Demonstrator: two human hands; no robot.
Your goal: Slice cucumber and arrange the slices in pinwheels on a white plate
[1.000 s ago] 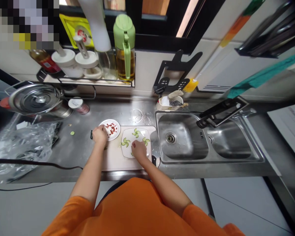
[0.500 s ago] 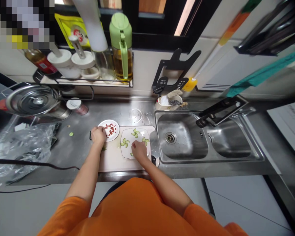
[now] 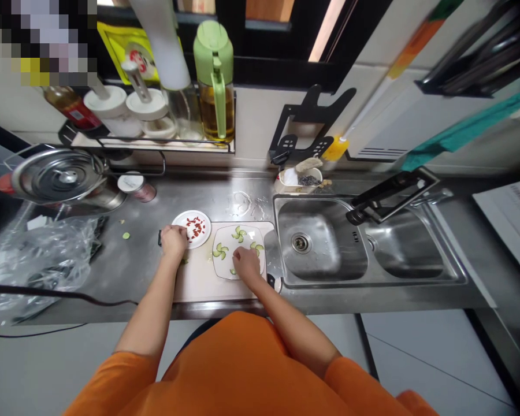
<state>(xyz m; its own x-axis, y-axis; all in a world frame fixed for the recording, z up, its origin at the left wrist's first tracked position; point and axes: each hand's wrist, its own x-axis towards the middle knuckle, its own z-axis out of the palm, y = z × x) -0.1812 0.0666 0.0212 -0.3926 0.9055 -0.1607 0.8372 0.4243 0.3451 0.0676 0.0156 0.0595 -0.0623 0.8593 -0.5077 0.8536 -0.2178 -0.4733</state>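
My left hand (image 3: pixel 174 240) is closed at the left rim of a small round white plate (image 3: pixel 204 241), which carries scattered red bits that look like goji berries (image 3: pixel 196 229). Over a squarish white plate (image 3: pixel 225 270), my right hand (image 3: pixel 247 264) is pinched, its fingertips near the plate's middle; anything between them is too small to make out. Curved green slices (image 3: pixel 220 251) lie on that plate in pinwheel clusters, one partly under my right hand. The squarish plate rests on a pale cutting board (image 3: pixel 195 286). A few green slices show beside my left wrist.
A double steel sink (image 3: pixel 325 248) with a black tap (image 3: pixel 385 193) is to the right. A knife handle (image 3: pixel 274 282) lies by the board. To the left are a plastic bag (image 3: pixel 56 260), a lidded pot (image 3: pixel 65 176) and a small jar (image 3: pixel 136 186). An oil bottle (image 3: pixel 214 86) stands on the rack.
My right hand has shifted very slightly over the squarish plate. My left hand and both plates stay practically where they were.
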